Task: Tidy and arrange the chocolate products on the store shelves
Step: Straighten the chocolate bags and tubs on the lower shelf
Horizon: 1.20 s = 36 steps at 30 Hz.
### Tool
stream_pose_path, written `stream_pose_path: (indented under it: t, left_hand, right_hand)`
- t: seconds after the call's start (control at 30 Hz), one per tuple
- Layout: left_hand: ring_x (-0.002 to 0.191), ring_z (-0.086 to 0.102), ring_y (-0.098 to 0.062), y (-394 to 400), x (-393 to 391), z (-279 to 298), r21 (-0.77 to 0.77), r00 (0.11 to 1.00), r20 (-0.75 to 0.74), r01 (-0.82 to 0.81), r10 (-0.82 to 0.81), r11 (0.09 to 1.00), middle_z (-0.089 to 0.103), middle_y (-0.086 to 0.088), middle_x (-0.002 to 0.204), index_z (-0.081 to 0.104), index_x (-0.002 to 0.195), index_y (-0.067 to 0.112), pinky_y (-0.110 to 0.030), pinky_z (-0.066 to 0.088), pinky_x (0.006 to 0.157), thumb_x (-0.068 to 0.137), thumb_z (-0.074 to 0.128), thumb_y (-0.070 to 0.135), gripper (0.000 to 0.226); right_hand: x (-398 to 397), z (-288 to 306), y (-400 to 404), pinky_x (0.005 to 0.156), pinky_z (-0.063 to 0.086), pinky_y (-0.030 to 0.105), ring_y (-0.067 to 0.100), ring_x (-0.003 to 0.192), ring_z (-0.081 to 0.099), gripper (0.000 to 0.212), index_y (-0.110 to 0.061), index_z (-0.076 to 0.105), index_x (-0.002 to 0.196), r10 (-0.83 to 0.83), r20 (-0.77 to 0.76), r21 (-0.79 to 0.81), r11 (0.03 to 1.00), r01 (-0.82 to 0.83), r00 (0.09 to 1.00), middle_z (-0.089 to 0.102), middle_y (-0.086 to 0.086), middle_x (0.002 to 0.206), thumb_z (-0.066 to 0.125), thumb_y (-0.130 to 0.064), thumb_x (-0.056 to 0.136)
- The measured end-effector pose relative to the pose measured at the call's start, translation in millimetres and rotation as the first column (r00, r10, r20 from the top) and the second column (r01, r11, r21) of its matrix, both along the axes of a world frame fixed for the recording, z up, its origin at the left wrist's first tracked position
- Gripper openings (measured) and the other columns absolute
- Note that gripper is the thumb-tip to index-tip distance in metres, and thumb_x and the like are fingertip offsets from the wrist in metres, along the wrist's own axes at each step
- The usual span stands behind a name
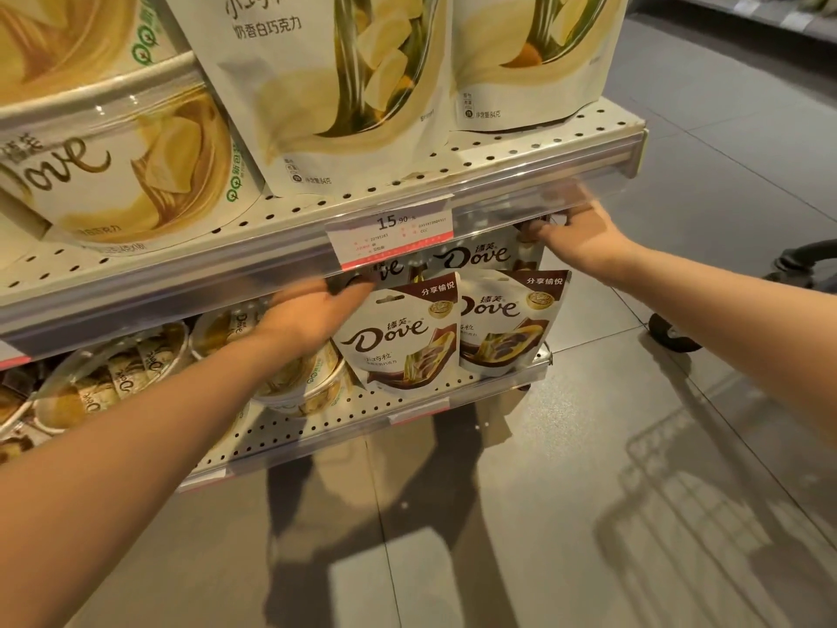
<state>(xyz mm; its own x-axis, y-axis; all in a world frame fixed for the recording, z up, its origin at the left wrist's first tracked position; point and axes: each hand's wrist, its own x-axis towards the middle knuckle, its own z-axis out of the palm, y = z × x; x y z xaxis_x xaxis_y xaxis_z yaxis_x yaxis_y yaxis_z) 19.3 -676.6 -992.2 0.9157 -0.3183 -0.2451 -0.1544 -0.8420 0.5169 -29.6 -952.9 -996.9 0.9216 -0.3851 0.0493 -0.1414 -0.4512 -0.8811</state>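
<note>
Brown-and-white Dove pouches stand on the lower shelf (457,385), two rows deep. In front are the left pouch (398,342) and the right pouch (507,324). Behind them, partly hidden under the upper shelf's rail, stand a rear left pouch (385,267) and a rear right pouch (480,256). My right hand (575,228) pinches the top right corner of the rear right pouch. My left hand (312,310) is blurred, with its fingertips at the top of the rear left pouch; its grip is unclear.
Round Dove tubs (294,378) fill the lower shelf's left part. The upper shelf (521,147) carries large white-chocolate pouches (344,83) and tubs (127,174). A price tag (389,233) hangs on the rail. A trolley's wheel (670,337) stands on the floor to the right.
</note>
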Motion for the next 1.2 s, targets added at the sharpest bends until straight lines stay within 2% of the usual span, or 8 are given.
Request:
stream_pose_path:
  t: [0.07,0.17,0.3,0.37,0.67,0.83,0.97,1.2]
  left_hand:
    - [0.118,0.049,-0.021,-6,-7,1,0.025,0.995,0.05,0.079,-0.081,0.997,0.053,-0.001,0.132,0.048,0.13,0.024,-0.032,0.04,0.093,0.074,0.055,0.065,0.069]
    - [0.127,0.043,-0.02,-8,-17,2,0.14,0.982,0.096,0.148,-0.163,0.979,0.049,-0.001,0.136,0.05,0.13,0.017,-0.032,0.036,0.101,0.077,0.065,0.05,0.065]
    - [0.085,0.062,-0.022,-5,-14,-6,0.028,0.978,0.123,0.166,-0.168,0.986,0.066,-0.003,0.091,0.062,0.08,0.016,-0.036,0.048,0.074,0.085,0.062,0.039,0.023]
    - [0.072,0.058,-0.02,-4,-14,-10,0.011,0.982,0.129,0.138,-0.138,0.99,0.065,-0.008,0.082,0.058,0.071,0.013,-0.034,0.045,0.062,0.086,0.061,0.036,0.027]
    - [0.072,0.062,-0.016,-2,-12,-12,-0.053,0.994,0.107,0.031,-0.026,0.998,0.065,-0.002,0.079,0.053,0.064,0.015,-0.033,0.051,0.064,0.087,0.062,0.032,0.029]
    - [0.08,0.063,-0.015,-2,-10,-10,-0.055,0.998,0.05,0.028,-0.025,0.998,0.067,-0.001,0.092,0.057,0.074,0.018,-0.036,0.056,0.073,0.086,0.063,0.032,0.019]
    - [0.089,0.052,-0.013,-7,-14,-3,-0.061,0.999,0.054,0.0,0.003,0.998,0.049,0.008,0.103,0.06,0.113,0.014,-0.026,0.044,0.073,0.087,0.063,0.028,0.03]
    - [0.086,0.055,-0.012,-5,-11,-8,-0.065,0.998,0.063,0.009,-0.005,0.998,0.061,0.005,0.105,0.06,0.108,0.02,-0.027,0.046,0.075,0.088,0.061,0.03,0.022]
  right_hand:
    - [-12,7,5,0.072,0.042,0.013,0.002,0.085,0.05,0.037,-0.019,0.049,0.122,0.109,-0.015,-0.261,0.959,-0.11,0.994,0.051,-0.011,0.097,0.06,-0.027,0.087]
    - [-20,14,9,0.097,0.04,0.036,0.016,0.103,0.051,0.034,-0.024,0.062,0.105,0.254,-0.206,-0.549,0.77,-0.326,0.945,0.059,-0.002,0.108,0.061,-0.047,0.082]
    - [-11,6,19,0.107,0.03,0.039,0.021,0.119,0.048,0.035,-0.021,0.061,0.114,0.287,-0.382,-0.658,0.582,-0.477,0.878,0.053,-0.002,0.13,0.063,-0.038,0.084]
    - [-5,2,20,0.109,0.029,0.04,0.023,0.118,0.05,0.028,-0.018,0.064,0.109,0.268,-0.383,-0.668,0.58,-0.466,0.884,0.055,-0.001,0.129,0.063,-0.032,0.086]
    - [-2,-5,18,0.092,0.046,0.04,0.027,0.099,0.057,0.023,-0.012,0.064,0.108,0.23,-0.385,-0.623,0.65,-0.435,0.894,0.063,0.008,0.108,0.056,-0.025,0.091]
    - [-1,-4,15,0.106,0.03,0.039,0.027,0.113,0.051,0.03,-0.017,0.062,0.118,0.201,-0.314,-0.688,0.626,-0.368,0.928,0.062,0.006,0.119,0.052,-0.03,0.093]
    - [0,-5,17,0.102,0.027,0.037,0.027,0.113,0.05,0.03,-0.018,0.06,0.119,0.198,-0.331,-0.693,0.613,-0.38,0.923,0.061,0.005,0.119,0.05,-0.03,0.094]
    - [0,-5,19,0.088,0.034,0.034,0.031,0.096,0.055,0.019,-0.012,0.062,0.101,0.21,-0.367,-0.703,0.575,-0.418,0.906,0.064,0.01,0.1,0.047,-0.023,0.096]
